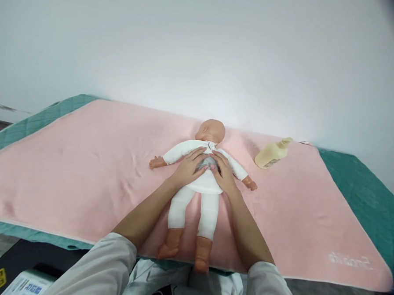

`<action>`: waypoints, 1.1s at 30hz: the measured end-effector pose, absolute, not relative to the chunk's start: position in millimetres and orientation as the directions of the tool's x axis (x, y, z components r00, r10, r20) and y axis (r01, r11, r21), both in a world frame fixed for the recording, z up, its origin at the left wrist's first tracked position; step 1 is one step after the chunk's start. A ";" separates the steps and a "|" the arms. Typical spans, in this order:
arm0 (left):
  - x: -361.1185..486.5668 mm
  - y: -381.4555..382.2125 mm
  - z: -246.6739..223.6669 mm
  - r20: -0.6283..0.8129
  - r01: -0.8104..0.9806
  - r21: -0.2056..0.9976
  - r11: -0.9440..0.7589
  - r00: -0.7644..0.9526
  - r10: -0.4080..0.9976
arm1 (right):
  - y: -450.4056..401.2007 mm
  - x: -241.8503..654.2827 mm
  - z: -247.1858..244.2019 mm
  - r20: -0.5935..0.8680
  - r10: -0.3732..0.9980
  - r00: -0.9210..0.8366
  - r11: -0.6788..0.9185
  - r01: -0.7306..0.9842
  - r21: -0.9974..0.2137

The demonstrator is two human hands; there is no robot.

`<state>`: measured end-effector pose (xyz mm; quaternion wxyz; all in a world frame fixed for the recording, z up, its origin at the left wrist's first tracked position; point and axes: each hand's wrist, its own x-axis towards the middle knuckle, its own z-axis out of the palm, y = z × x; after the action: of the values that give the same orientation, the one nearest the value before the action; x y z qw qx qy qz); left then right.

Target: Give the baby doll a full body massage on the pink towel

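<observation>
A baby doll (205, 183) with a white cloth body lies face down on a pink blanket (99, 173), its head toward the wall and its feet at the near edge. My left hand (191, 167) rests flat on the left side of the doll's upper back, fingers spread. On the right side of the back lies my right hand (223, 170), also with its fingers apart. A grey patch on the doll's back shows between my hands. Neither hand grips anything.
A pale yellow pump bottle (272, 155) lies tilted on the blanket, right of the doll. A green quilted cover (363, 187) shows beneath the blanket. Behind stands a white wall. At the lower left is a dark surface with a white labelled box (28, 284).
</observation>
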<state>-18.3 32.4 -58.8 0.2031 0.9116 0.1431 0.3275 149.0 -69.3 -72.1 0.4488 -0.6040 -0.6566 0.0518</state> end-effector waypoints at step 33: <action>-19.3 33.8 -54.1 0.552 0.100 0.449 -0.888 0.750 0.364 | -71.9 146.8 -74.6 0.490 0.849 0.198 0.231 0.693 -0.682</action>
<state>-19.3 33.8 -54.1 0.2000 0.9139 0.1269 0.3296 146.8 -71.9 -74.6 0.4709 -0.6144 -0.6277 0.0826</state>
